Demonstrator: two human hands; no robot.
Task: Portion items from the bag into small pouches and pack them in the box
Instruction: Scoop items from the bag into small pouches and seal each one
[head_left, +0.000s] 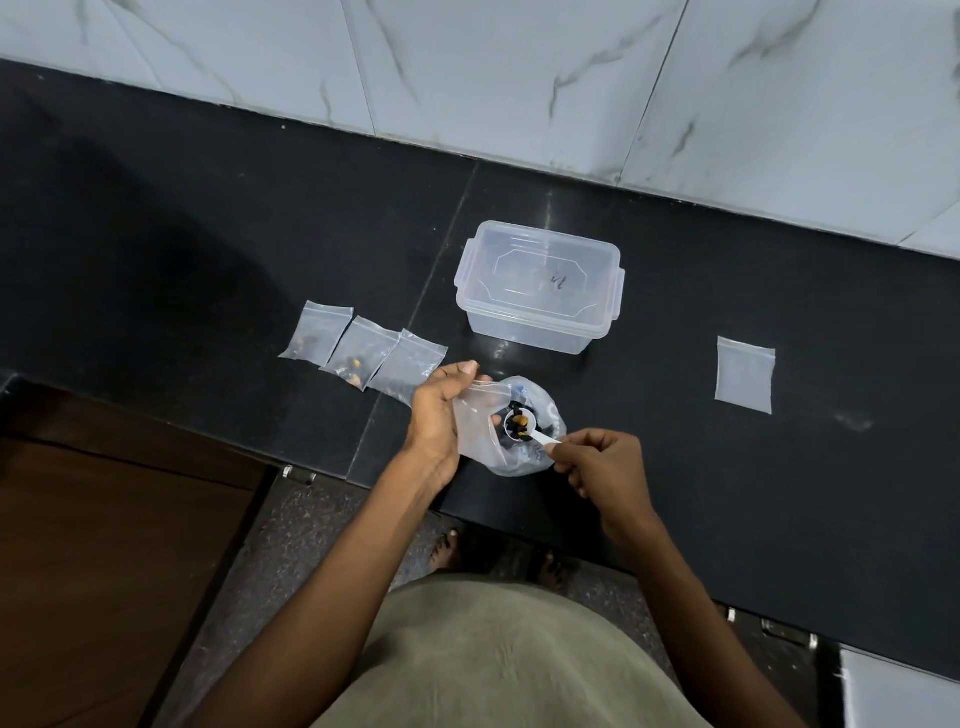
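Pouches first: three small clear zip pouches (358, 352) lie in a row at centre left of the frame on the black table (727, 467), overlapping edge to edge, each with a few dark and orange bits gathered at its lower end and its zip end pointing to the upper right. A fourth pouch, the spare pouch (745, 375), lies flat and alone at the right of the frame, zip end toward the top; you cannot make out anything inside it.

Just above centre sits the clear plastic box (540, 288), lid on, side clips showing, long axis running left to right with a slight tilt. Through the lid only a small dark mark shows; what it holds you cannot tell.

Below the box, at the table's near edge, stands the open bag (535, 447), a rumpled clear bag with dark items in it. Your left hand (441, 415) holds the pouch being filled (475, 423) in front of the bag's left side, thumb and fingers pinching it near its top edge, its mouth facing right. Your right hand (605, 467) pinches the handle of a small white scoop (524, 422) between thumb and curled fingers. The scoop's handle runs from lower right to upper left, its bowl over the bag by the pouch mouth, carrying dark and orange pieces (517, 418).
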